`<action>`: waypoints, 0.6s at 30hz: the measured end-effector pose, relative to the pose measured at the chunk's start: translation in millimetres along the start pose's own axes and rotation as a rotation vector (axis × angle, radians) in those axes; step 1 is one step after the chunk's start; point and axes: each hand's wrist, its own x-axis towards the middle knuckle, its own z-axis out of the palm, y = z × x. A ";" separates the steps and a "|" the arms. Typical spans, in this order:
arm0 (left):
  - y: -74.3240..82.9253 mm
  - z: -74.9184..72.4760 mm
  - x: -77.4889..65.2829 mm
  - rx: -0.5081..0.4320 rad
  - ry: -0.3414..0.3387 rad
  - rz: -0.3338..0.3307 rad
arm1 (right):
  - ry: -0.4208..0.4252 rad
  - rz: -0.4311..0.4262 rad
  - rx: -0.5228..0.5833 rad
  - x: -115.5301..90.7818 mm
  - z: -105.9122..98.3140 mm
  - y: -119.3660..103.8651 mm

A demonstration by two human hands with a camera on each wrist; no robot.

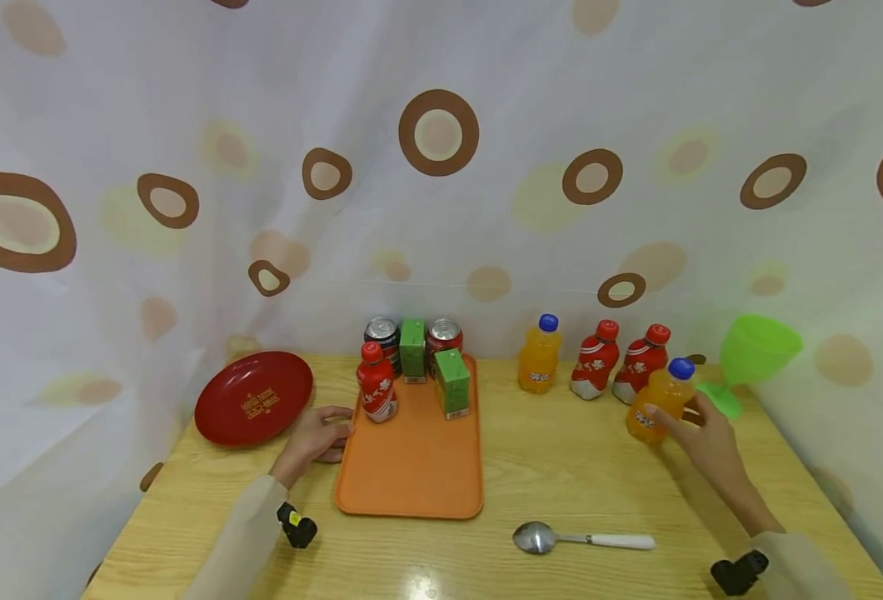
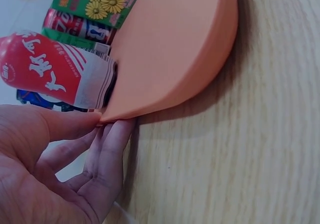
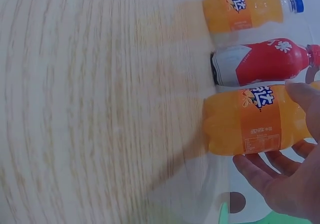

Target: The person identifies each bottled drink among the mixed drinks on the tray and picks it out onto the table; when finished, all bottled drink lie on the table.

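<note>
My left hand [image 1: 320,433] pinches the left rim of an orange tray [image 1: 411,475]; in the left wrist view, the thumb lies over the edge with fingers [image 2: 112,149] below it. On the tray stand a red-and-white bottle [image 1: 377,390], two green drink cartons [image 1: 452,385], a dark can [image 1: 383,340] and a red can [image 1: 445,335]. My right hand [image 1: 711,442] grips an orange soda bottle [image 1: 653,410] with a blue cap, slightly tilted. Thumb and fingers lie on opposite sides of it in the right wrist view. Whether its base touches the table, I cannot tell.
Another orange soda bottle [image 1: 539,362] and two red-and-white bottles [image 1: 595,365] stand along the back. A green goblet [image 1: 760,348] is at the far right, beyond my right hand. A spoon [image 1: 535,538] lies in front; a red plate [image 1: 220,417] sits at left.
</note>
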 end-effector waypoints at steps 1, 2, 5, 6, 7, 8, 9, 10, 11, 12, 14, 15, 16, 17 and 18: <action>1.6 0.6 1.3 0.003 -0.006 0.002 | 0.000 -0.001 0.002 0.0 -1.6 0.0; 3.0 1.1 2.3 0.007 -0.010 -0.002 | -0.004 -0.005 0.004 0.2 -2.8 0.0; 4.2 1.5 2.3 0.021 -0.002 -0.017 | -0.017 -0.007 0.008 1.2 -3.8 0.0; 4.4 0.3 1.6 0.024 0.003 -0.016 | -0.024 -0.009 0.002 2.1 -2.9 -0.7; 4.2 -0.6 1.1 0.026 0.006 -0.014 | -0.026 -0.011 -0.008 2.9 -2.4 -0.9; 3.9 -1.0 0.5 0.026 0.008 -0.015 | -0.030 -0.016 -0.017 3.5 -2.6 -1.0; 3.5 -1.2 -0.1 0.031 0.007 -0.013 | -0.032 -0.022 -0.029 4.2 -3.2 -0.8; 3.5 -1.0 -0.7 0.031 0.007 -0.014 | -0.037 -0.033 -0.043 4.7 -4.3 -0.7; 3.1 -0.6 -0.8 0.035 0.007 -0.015 | -0.042 -0.046 -0.056 5.2 -5.7 -0.8; 3.0 -0.2 -1.1 0.033 0.010 -0.017 | -0.048 -0.057 -0.069 5.8 -7.3 -0.8; 2.8 0.8 -1.0 0.031 0.013 -0.017 | -0.063 -0.072 -0.089 6.8 -11.1 -2.3; 2.8 1.3 -0.7 0.030 0.013 -0.014 | -0.067 -0.074 -0.098 7.1 -13.0 -4.0; 2.8 1.7 -0.3 0.025 0.014 -0.012 | -0.066 -0.075 -0.099 7.0 -15.1 -6.1; 2.7 2.1 0.5 0.022 0.014 -0.008 | -0.057 -0.075 -0.097 6.8 -17.3 -8.6; 2.5 2.4 1.2 0.017 0.015 -0.005 | -0.042 -0.075 -0.095 6.5 -19.7 -11.7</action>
